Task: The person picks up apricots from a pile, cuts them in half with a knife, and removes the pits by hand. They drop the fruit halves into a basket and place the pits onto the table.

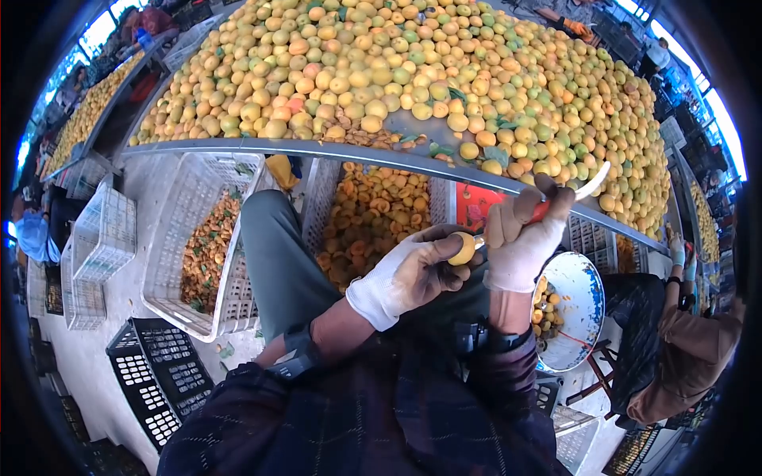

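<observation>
In a white, stained glove, my left hand (417, 272) holds a yellow apricot (461, 249) between thumb and fingers. My right hand (524, 234), gloved too, grips a tool with a red handle (539, 212). A pale curved piece (593, 182) sticks out beyond its fingers at the upper right, and a thin metal tip (478, 241) touches or nearly touches the apricot. Both hands are above my lap, close together. Beyond them a metal-edged table (317, 148) bears a large heap of apricots (381, 71).
A crate of apricot halves (373, 214) stands below the table edge. To the left are a white crate (171, 262) with orange-brown scraps and a black crate (163, 381). A white bucket (583, 305) stands right of my right wrist. Another person (690, 349) sits at the far right.
</observation>
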A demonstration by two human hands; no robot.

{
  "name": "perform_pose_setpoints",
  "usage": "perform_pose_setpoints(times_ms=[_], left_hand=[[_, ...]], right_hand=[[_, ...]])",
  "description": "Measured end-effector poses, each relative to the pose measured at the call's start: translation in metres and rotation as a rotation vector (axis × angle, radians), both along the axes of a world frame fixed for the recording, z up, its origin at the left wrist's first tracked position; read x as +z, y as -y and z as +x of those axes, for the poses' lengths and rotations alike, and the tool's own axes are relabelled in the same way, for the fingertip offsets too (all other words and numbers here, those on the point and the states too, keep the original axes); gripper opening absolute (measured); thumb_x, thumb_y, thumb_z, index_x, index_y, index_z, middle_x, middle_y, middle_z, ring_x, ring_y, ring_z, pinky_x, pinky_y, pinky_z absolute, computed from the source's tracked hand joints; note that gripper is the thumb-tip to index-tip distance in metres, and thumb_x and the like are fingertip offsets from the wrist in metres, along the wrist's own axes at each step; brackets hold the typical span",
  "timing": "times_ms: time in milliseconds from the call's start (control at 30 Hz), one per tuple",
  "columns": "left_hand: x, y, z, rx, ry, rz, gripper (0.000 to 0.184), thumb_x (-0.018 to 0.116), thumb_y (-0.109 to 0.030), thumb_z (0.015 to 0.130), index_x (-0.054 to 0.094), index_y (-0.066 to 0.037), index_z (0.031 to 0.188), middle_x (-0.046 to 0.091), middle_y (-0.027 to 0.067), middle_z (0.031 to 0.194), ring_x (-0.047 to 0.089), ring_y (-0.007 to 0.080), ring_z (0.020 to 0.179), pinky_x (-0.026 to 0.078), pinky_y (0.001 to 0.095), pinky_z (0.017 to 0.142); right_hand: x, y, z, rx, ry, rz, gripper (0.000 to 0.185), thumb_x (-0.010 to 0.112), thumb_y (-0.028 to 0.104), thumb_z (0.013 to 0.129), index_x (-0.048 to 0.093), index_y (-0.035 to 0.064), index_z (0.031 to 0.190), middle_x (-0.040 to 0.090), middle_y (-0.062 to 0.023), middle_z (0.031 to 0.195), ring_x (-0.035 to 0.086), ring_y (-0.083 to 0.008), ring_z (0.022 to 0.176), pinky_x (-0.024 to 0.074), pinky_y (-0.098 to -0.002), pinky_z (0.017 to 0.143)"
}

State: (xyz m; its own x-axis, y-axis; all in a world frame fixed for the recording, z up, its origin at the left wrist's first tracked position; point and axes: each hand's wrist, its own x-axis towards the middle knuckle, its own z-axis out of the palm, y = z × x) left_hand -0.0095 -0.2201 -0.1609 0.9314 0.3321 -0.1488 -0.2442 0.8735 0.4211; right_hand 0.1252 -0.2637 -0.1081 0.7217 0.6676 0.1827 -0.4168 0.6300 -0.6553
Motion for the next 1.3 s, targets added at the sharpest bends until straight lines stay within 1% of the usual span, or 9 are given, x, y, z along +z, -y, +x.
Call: perform_pose_setpoints(times_ms=[133, 267, 533, 700, 767, 800, 900, 1133, 1300], left_hand=[[0.009, -0.003, -0.005, 0.056, -0.176, 0.11, 0.034, 0.054, -0.023, 0.094, 0.049, -0.003, 0.12, 0.061, 0.0126, 0.099, 0.062, 0.019, 0.078, 0.051, 0.0293, 0.065], [-0.005, -0.023, 0.003, -0.069, -0.127, -0.029, 0.036, 0.048, -0.03, 0.097, 0.048, -0.003, 0.121, 0.061, 0.0108, 0.097, 0.06, 0.019, 0.076, 0.048, 0.0288, 0.062], [-0.004, -0.009, 0.009, 0.121, 0.033, -0.063, 0.039, 0.047, -0.032, 0.097, 0.046, -0.004, 0.124, 0.06, 0.0084, 0.09, 0.06, 0.0169, 0.069, 0.045, 0.0286, 0.062], [-0.037, -0.021, 0.014, 0.153, -0.113, -0.002, 0.039, 0.051, -0.031, 0.096, 0.047, -0.005, 0.124, 0.061, 0.0065, 0.092, 0.061, 0.0151, 0.073, 0.047, 0.0298, 0.064], [-0.044, -0.028, 0.025, 0.431, -0.198, 0.512, 0.023, 0.052, -0.027, 0.095, 0.054, -0.008, 0.108, 0.059, 0.0056, 0.089, 0.058, 0.017, 0.074, 0.049, 0.0302, 0.063], [-0.038, -0.033, 0.027, 0.437, -0.194, 0.514, 0.023, 0.052, -0.027, 0.095, 0.054, -0.008, 0.108, 0.059, 0.0056, 0.089, 0.058, 0.017, 0.074, 0.049, 0.0302, 0.063], [-0.022, -0.045, 0.021, 0.454, -0.399, -0.216, 0.031, 0.049, -0.037, 0.096, 0.054, -0.007, 0.101, 0.06, 0.0086, 0.088, 0.06, 0.0202, 0.075, 0.052, 0.0343, 0.067], [-0.067, -0.076, 0.008, 0.326, -0.088, -0.557, 0.038, 0.039, -0.041, 0.099, 0.053, -0.005, 0.102, 0.06, 0.0134, 0.089, 0.062, 0.0297, 0.079, 0.054, 0.0448, 0.075], [-0.035, -0.047, 0.021, 0.394, -0.332, -0.375, 0.029, 0.048, -0.039, 0.097, 0.051, -0.01, 0.097, 0.058, 0.0054, 0.081, 0.061, 0.0222, 0.072, 0.053, 0.0344, 0.06]], right_hand=[[-0.007, -0.009, -0.001, 0.022, -0.268, -0.027, 0.042, 0.038, 0.046, 0.098, 0.051, 0.0058, 0.102, 0.029, 0.0044, 0.048, 0.018, -0.0082, 0.032, 0.0184, -0.0233, 0.032], [-0.012, -0.012, -0.008, 0.063, 0.003, -0.025, 0.041, 0.041, 0.043, 0.098, 0.05, 0.0041, 0.104, 0.031, 0.0043, 0.052, 0.02, -0.0082, 0.032, 0.0195, -0.0241, 0.032], [-0.026, -0.029, 0.007, 0.079, -0.255, -0.074, 0.027, 0.045, 0.034, 0.099, 0.053, 0.0081, 0.095, 0.024, 0.0059, 0.05, 0.019, -0.0071, 0.032, 0.0188, -0.0252, 0.029], [-0.022, -0.039, -0.018, -0.054, 0.077, -0.309, 0.019, 0.059, 0.028, 0.092, 0.056, 0.0099, 0.086, 0.039, 0.007, 0.055, 0.031, -0.0042, 0.04, 0.0208, -0.0228, 0.036], [-0.036, -0.044, -0.033, -0.157, 0.183, -0.37, 0.013, 0.061, 0.021, 0.09, 0.057, 0.0096, 0.085, 0.045, 0.0074, 0.064, 0.039, -0.0031, 0.052, 0.0292, -0.0209, 0.046], [-0.035, -0.045, -0.035, -0.184, 0.186, -0.41, 0.011, 0.061, 0.018, 0.089, 0.057, 0.0085, 0.086, 0.05, 0.0067, 0.07, 0.044, -0.003, 0.06, 0.0342, -0.0205, 0.053], [-0.028, -0.043, -0.024, -0.086, -0.05, -0.245, 0.019, 0.058, 0.017, 0.091, 0.049, 0.0088, 0.076, 0.043, 0.004, 0.053, 0.038, -0.0067, 0.039, 0.0315, -0.0232, 0.039], [-0.042, -0.056, -0.018, -0.144, 0.062, -0.276, 0.02, 0.056, 0.016, 0.092, 0.048, 0.0069, 0.075, 0.04, 0.0005, 0.046, 0.036, -0.0098, 0.031, 0.0263, -0.026, 0.03], [-0.025, -0.071, -0.027, -0.223, 0.098, -0.301, 0.019, 0.058, 0.022, 0.09, 0.051, 0.0073, 0.079, 0.039, 0.0018, 0.05, 0.035, -0.0096, 0.035, 0.0273, -0.0264, 0.032]])
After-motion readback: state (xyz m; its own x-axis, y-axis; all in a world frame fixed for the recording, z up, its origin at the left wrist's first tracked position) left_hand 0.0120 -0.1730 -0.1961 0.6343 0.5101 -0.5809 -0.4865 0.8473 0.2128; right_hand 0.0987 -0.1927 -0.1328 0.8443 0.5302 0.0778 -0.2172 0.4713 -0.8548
